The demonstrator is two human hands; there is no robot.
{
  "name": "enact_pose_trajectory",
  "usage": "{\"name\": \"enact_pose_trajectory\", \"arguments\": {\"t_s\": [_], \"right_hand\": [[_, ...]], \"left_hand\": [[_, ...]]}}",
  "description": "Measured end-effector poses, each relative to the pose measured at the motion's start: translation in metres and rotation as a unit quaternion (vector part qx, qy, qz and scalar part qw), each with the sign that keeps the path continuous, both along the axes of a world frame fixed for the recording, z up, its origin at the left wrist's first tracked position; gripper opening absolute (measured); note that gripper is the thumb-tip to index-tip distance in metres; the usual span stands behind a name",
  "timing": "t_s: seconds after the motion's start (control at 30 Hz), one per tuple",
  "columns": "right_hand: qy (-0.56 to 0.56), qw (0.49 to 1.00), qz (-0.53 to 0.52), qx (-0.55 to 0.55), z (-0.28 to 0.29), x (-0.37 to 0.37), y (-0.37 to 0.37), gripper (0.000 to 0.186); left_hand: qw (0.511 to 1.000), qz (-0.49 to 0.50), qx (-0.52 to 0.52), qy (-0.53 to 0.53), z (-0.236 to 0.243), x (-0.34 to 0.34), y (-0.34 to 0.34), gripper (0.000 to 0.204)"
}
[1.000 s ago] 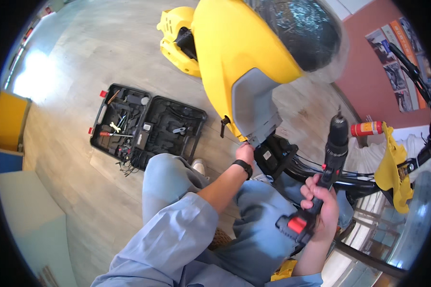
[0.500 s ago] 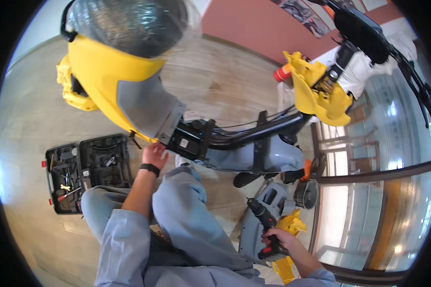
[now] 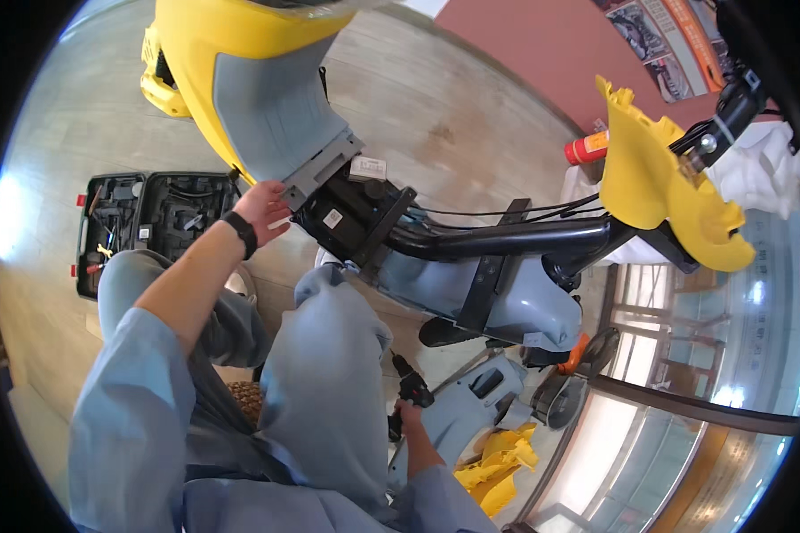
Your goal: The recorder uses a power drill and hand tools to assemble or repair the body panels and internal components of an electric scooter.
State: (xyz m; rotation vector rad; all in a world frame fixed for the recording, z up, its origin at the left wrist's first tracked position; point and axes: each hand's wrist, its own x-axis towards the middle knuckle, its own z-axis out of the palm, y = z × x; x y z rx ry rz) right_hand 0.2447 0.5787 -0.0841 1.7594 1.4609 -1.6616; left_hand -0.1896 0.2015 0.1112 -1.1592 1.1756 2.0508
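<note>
My left hand (image 3: 262, 213), a black band on its wrist, has its fingers apart at the lower corner of a scooter's grey body panel (image 3: 276, 115). The fingertips are by the panel's edge; contact is hard to tell. Yellow side cover (image 3: 191, 80) wraps around that panel. Beside them the scooter's black frame (image 3: 342, 218) is exposed, with a small pale box (image 3: 367, 168) near it. Lower down, my right hand (image 3: 409, 414) is wrapped around the handle of a black and red cordless drill (image 3: 412, 384), its bit pointing away from me. My knee is beside the drill.
An open tool case (image 3: 142, 222) lies on the floor at left. Loose grey (image 3: 471, 391) and yellow body parts (image 3: 498, 457) lie at lower right. A yellow front cover (image 3: 640, 169) and a red fire extinguisher (image 3: 587, 148) are at far right, near a glass wall (image 3: 684, 329).
The view has shifted, bringing the scooter closer. My right hand has moved the drill leftward, nearer my knee. My left hand stays by the panel's lower corner, fingers more spread.
</note>
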Motion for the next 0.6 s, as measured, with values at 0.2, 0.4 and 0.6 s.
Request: {"name": "enact_pose_trajectory", "arguments": {"t_s": [0.2,0.4,0.6], "right_hand": [[-0.03,0.999,-0.007,0.029,-0.022,-0.008,-0.022,0.021],[0.02,1.0,0.011,-0.022,-0.043,-0.019,-0.018,0.025],[0.003,0.996,0.079,-0.028,-0.052,-0.025,-0.034,0.028]], "left_hand": [[0.995,-0.101,0.015,0.01,0.026,0.019,-0.014,0.015],[0.999,-0.035,0.002,0.001,0.028,0.024,-0.032,0.018],[0.999,0.029,-0.02,-0.008,0.048,0.03,-0.047,0.021]]}}
